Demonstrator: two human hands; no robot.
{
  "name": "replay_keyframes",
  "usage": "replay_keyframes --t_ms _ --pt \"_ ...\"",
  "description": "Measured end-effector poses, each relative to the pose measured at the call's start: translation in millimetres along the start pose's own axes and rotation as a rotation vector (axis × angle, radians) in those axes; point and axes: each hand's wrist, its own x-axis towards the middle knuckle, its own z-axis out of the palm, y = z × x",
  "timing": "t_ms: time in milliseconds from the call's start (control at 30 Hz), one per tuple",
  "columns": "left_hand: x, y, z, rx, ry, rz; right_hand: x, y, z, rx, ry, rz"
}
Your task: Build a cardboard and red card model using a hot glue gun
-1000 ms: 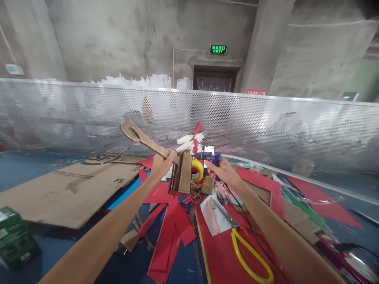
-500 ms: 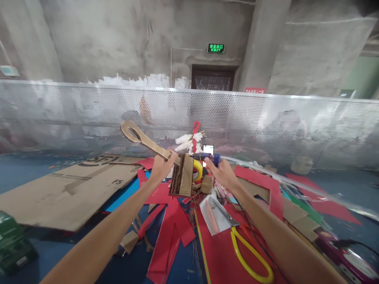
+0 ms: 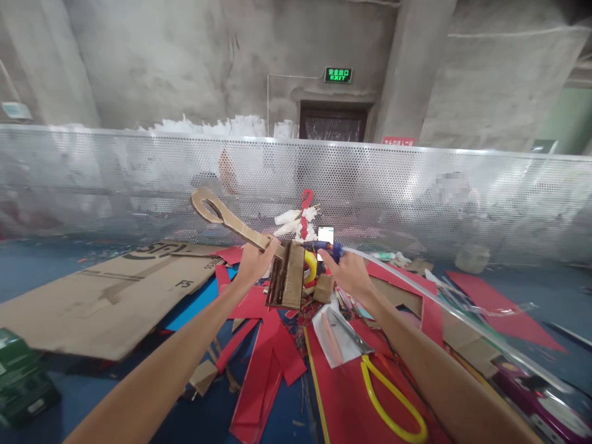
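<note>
My left hand (image 3: 254, 262) is closed around the shaft of a cardboard piece (image 3: 234, 223) with a loop at its far end. At its near end sits a block of stacked cardboard (image 3: 293, 274). In my right hand (image 3: 349, 271) is a blue hot glue gun (image 3: 319, 246), its nozzle pointing left at the block's top edge; whether it touches I cannot tell. A long clear glue stick (image 3: 444, 302) runs from the gun's back, down to the right over my forearm. Yellow tape (image 3: 310, 266) lies behind the block.
Below lie red strips (image 3: 259, 382) and yellow-handled scissors (image 3: 393, 407) on a red sheet. A large cardboard sheet (image 3: 106, 302) spreads left, near a green object (image 3: 23, 376). A phone (image 3: 326, 234) and a white-and-red craft piece (image 3: 303, 219) stand before a perforated metal barrier (image 3: 139, 179).
The clear glue stick's free end has swung down and toward me on the right. Both hands, the cardboard piece and the glue gun have stayed almost in place.
</note>
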Motion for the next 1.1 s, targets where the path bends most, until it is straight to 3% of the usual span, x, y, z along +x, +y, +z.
replay_keyframes --t_ms 167,400,700,1100 --pt "0.1 -2.7 0.7 -0.013 -0.002 -0.012 -3.6 -6.1 -3.4 0.034 -0.067 -0.073" --pt "0.3 -3.1 -0.4 -0.029 0.004 -0.024 2.3 6.8 -1.9 -0.014 -0.039 -0.010" --pt "2.9 -10.4 -0.6 -0.045 0.038 -0.066 -5.1 -7.2 -0.3 0.272 -0.095 -0.079" --pt "1.9 -6.0 -0.5 -0.020 0.041 -0.053 0.4 8.9 6.1 0.173 0.013 0.033"
